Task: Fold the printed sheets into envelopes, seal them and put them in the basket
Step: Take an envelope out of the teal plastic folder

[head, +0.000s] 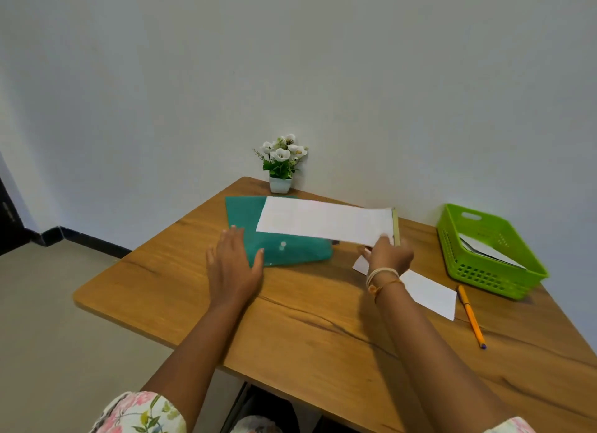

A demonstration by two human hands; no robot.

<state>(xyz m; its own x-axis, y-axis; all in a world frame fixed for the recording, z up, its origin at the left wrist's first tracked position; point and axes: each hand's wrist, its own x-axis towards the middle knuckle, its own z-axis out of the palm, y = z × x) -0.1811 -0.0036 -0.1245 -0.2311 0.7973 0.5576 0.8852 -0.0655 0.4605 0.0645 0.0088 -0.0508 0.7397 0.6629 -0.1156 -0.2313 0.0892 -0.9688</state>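
The right hand point(389, 255) pinches the thin white printed sheet point(326, 221) by its near corner; left hand point(234, 264) flat, holding nothing. Light and floppy, it probably wants edge support.

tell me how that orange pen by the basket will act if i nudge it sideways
The pen looks round and slim, lying flat on the smooth table, so it will probably roll. It seems light, so a slight nudge should move it.

Basket point(465, 239) right of folder point(245, 216)
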